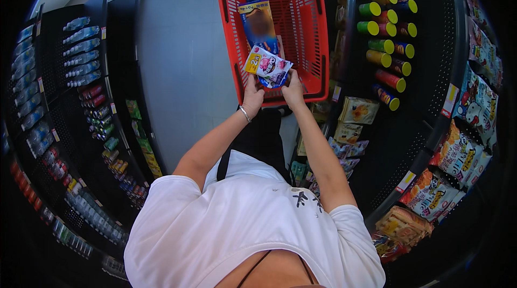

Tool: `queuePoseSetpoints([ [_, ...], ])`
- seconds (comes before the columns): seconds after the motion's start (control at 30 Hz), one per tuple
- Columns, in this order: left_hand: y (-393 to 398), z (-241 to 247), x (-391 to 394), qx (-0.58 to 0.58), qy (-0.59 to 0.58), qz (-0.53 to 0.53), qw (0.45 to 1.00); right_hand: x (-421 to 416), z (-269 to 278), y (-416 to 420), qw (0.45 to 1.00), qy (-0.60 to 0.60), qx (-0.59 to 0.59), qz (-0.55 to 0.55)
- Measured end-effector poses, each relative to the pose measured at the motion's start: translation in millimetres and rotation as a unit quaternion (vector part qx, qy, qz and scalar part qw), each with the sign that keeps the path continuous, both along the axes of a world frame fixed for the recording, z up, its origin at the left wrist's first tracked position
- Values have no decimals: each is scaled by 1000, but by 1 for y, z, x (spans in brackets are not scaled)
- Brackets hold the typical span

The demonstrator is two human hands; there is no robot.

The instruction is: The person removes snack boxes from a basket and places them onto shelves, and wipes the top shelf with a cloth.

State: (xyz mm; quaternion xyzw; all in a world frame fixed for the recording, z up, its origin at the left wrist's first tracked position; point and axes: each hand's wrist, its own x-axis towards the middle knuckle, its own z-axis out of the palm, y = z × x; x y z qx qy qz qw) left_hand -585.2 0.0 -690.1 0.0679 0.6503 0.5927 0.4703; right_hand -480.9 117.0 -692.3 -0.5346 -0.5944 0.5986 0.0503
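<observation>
Over the near end of a red plastic shopping basket (pixel 324 58), both hands are at snack packets. My left hand (pixel 253 96), with a silver bangle at the wrist, grips the lower left edge of a white-and-pink candy packet (pixel 270 62). At the right edge of the packets, my right hand (pixel 293 89) closes its fingers and thumb. Partly covered by the candy packet is a blue-and-white packet (pixel 271 82), lying under it between the hands. A yellow-and-blue cardboard box (pixel 258 23) lies farther in along the basket's left side.
On the right, shelves hold lidded snack canisters (pixel 379 29), wrapped baked goods (pixel 357 111) and large snack bags (pixel 460 154). Left-hand shelves carry water bottles (pixel 83 52) and drink cans (pixel 99 120). A grey tiled floor (pixel 181 58) runs between them.
</observation>
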Motion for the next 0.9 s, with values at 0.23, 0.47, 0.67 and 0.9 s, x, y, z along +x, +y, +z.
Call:
queuePoseSetpoints([
  [0.23, 14, -24, -1, -84, -48, 38, 995, -6, -37, 8, 994, 29, -107, -21],
  [0.47, 0, -95, -3, -113, -80, 108, 985, -10, -78, 1, 971, 84, -219, -45],
  [0.67, 3, -79, -6, -92, -159, 145, 972, 2, -51, 13, 970, 51, -229, -59],
  [0.9, 10, 3, -10, -115, -110, 55, 986, 72, -15, 19, 989, 47, -86, -108],
])
